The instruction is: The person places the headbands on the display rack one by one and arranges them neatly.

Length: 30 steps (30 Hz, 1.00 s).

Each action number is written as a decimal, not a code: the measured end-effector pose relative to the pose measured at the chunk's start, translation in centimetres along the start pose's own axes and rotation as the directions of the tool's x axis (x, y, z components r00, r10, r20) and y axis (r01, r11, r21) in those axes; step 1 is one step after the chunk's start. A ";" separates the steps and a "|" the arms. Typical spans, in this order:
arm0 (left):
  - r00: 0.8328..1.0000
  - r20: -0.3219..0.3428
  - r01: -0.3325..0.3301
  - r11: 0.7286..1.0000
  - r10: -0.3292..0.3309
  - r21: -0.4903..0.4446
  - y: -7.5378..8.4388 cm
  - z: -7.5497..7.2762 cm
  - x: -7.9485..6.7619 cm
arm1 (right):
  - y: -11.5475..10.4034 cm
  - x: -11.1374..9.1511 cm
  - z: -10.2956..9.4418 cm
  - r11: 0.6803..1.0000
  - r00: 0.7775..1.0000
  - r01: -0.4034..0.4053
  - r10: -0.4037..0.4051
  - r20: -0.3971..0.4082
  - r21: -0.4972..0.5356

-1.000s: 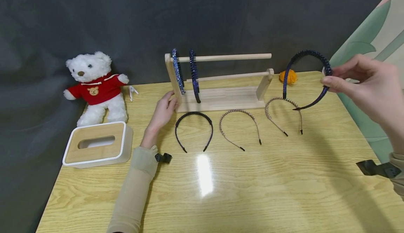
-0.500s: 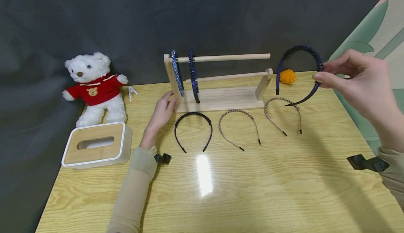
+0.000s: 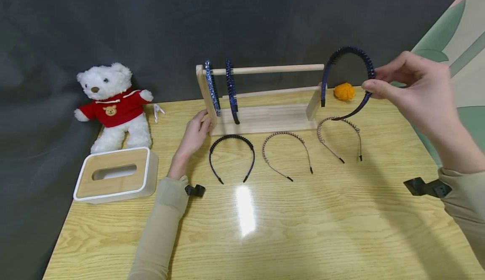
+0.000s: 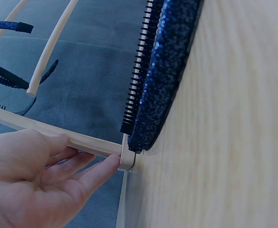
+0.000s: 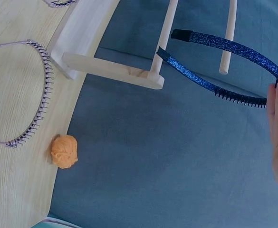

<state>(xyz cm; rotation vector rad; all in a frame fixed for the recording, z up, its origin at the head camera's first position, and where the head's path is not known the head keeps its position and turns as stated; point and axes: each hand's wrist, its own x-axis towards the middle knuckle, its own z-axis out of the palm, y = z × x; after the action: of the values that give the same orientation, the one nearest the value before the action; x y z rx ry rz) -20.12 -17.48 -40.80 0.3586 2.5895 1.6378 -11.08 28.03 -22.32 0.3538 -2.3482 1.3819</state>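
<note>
In the head view my right hand (image 3: 420, 90) pinches a dark blue sequined headband (image 3: 369, 63) between thumb and fingers, raised near the rack's right end. Its toothed inner side shows in the right wrist view, where its open ends overlap the rods. My left hand (image 3: 194, 134) grips the lower left corner of the wooden rack (image 3: 265, 122); in the left wrist view, thumb and fingers (image 4: 103, 173) lie against its base edge. Two headbands hang from the upper rod (image 3: 280, 69) at its left: a glittery lighter blue headband (image 3: 212, 88) and a dark blue headband (image 3: 231, 86).
In front of the rack lie a black headband (image 3: 233, 137) and two thin beaded headbands, one central (image 3: 284, 133), one rightward (image 3: 320, 133). An orange ball-like thing (image 3: 344, 91) sits behind right. At left are a white teddy bear (image 3: 119, 109), a tissue box (image 3: 145, 174) and a small white clip (image 3: 158, 111).
My right hand has moved left with the dark blue headband and lifted it slightly, toward the rack's right end. My left hand has stayed at the rack's corner.
</note>
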 end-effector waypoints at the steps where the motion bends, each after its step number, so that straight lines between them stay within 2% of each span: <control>1: 1.000 -0.001 -0.001 1.000 0.001 -0.002 0.0 0.0 0.0 | 0.0 0.0 0.1 1.000 1.000 -0.002 0.002 -0.003 0.002; 14: 1.000 -0.005 -0.012 1.000 0.012 -0.009 -0.1 0.0 0.0 | -0.6 0.7 1.6 1.000 1.000 -0.005 0.005 -0.021 -0.005; 23: 1.000 -0.004 -0.003 1.000 0.003 -0.021 -0.1 0.0 0.0 | -0.8 1.4 2.8 0.999 1.000 -0.003 0.004 -0.020 0.045; 30: 1.000 0.004 0.009 1.000 -0.009 -0.017 0.0 0.0 0.0 | -1.0 1.9 3.6 1.000 0.999 0.030 -0.029 -0.034 0.011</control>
<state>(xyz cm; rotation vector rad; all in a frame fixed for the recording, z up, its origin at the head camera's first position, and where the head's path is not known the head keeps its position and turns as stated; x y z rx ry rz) -20.09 -17.51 -40.81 0.3475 2.5693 1.6534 -13.05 24.34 -22.23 0.3637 -2.2994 1.3775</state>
